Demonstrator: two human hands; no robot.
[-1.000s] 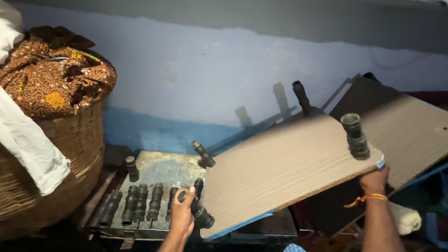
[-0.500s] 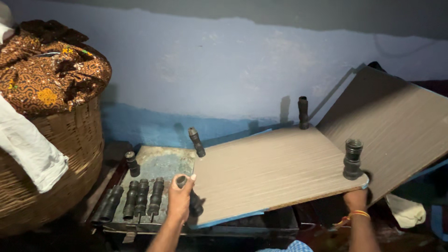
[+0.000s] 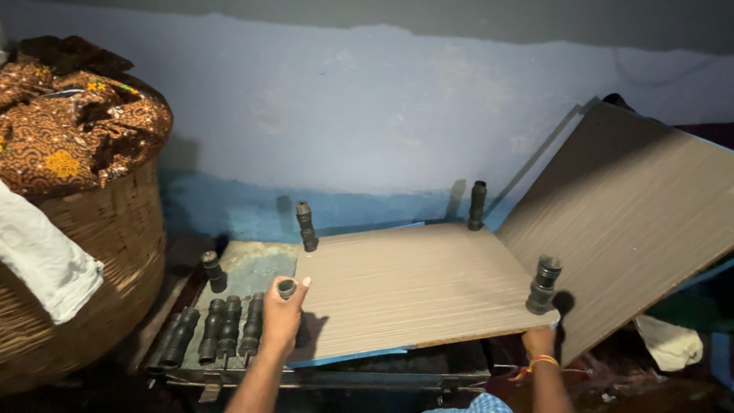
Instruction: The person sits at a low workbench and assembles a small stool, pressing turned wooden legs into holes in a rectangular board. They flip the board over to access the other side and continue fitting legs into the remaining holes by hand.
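**Board held level over frame**

Left hand [image 3: 281, 317] closed on board [image 3: 413, 287] near-left corner, by a black peg [image 3: 287, 288]. Right hand [image 3: 541, 340] grips lower-right edge from beneath; fingers hidden. Board sits centre frame, above metal frame [image 3: 245, 268].

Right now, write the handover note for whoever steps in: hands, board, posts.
Left hand: grips the board at its near left corner, by a corner post.
Right hand: holds the near right edge from below, under another post.
Board lies nearly flat over the metal frame, two posts at its far corners.
Spare posts lie in the frame's left side.
Second board leans behind.
Board not released.
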